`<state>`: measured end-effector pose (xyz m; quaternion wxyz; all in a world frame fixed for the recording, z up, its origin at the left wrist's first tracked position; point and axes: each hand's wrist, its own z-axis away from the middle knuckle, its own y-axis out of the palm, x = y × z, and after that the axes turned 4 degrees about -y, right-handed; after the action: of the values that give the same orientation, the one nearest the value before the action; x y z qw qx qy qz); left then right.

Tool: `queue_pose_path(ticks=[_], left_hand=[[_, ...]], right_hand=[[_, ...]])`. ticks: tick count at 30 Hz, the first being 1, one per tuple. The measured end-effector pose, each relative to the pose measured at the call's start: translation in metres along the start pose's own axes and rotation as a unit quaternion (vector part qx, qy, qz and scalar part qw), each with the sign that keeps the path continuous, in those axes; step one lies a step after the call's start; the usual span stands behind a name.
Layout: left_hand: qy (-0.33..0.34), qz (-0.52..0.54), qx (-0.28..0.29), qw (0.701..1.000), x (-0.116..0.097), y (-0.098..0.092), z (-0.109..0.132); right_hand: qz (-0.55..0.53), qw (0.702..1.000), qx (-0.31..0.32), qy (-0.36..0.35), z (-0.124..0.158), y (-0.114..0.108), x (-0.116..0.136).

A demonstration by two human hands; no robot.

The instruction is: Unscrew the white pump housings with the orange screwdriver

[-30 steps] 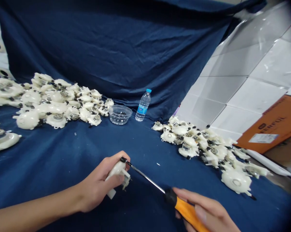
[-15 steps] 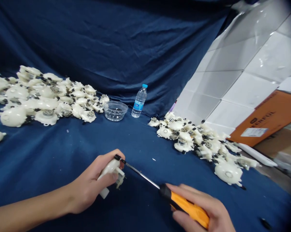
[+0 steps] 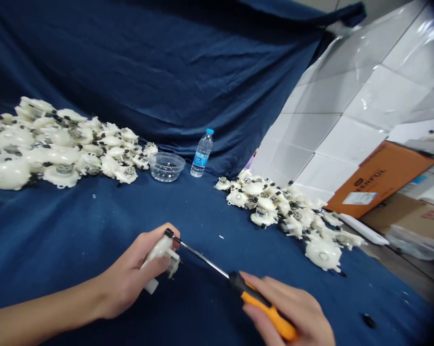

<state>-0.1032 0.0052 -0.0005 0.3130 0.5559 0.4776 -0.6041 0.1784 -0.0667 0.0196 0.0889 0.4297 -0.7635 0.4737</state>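
Observation:
My left hand (image 3: 130, 271) is closed around a cream-white plastic pump-like housing (image 3: 161, 247), thumb on its near side. A small black fitting (image 3: 169, 233) sits at the housing's top end. In my right hand (image 3: 292, 307) is a screwdriver (image 3: 267, 310) with an orange and black handle. Its metal shaft slants up to the left, and the tip meets the black fitting or lies right beside it; the exact contact is too small to tell. Part of the housing is hidden behind my left fingers.
Many similar white housings lie heaped at left (image 3: 61, 154) and right (image 3: 274, 202). Between them stand a clear plastic bowl (image 3: 167, 174) with small dark pieces and a water bottle (image 3: 201, 154). White boxes (image 3: 321, 129) and an orange carton (image 3: 378, 180) are at right. A black piece (image 3: 368, 321) lies on the blue cloth.
The whole view has shifted, so the scene sits a little further left. My right hand's fingers have turned slightly on the screwdriver handle. Both hands keep their holds.

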Motion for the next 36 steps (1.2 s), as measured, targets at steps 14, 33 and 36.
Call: queue_pose_path(ticks=[14,33,36], left_hand=[[0.031,-0.025,0.038,0.998,-0.001,0.001,-0.001],[0.063,-0.084,0.006,0.994,0.005,-0.001,0.008],[0.082,-0.097,0.013,0.992,0.005,-0.004,0.005]], right_hand=[[0.006,0.968,-0.070,0.240,0.002,0.014,0.004],[-0.138,0.965,0.048,0.217,-0.004,0.012,0.006],[-0.305,0.858,0.142,0.387,-0.011,0.009,0.008]])
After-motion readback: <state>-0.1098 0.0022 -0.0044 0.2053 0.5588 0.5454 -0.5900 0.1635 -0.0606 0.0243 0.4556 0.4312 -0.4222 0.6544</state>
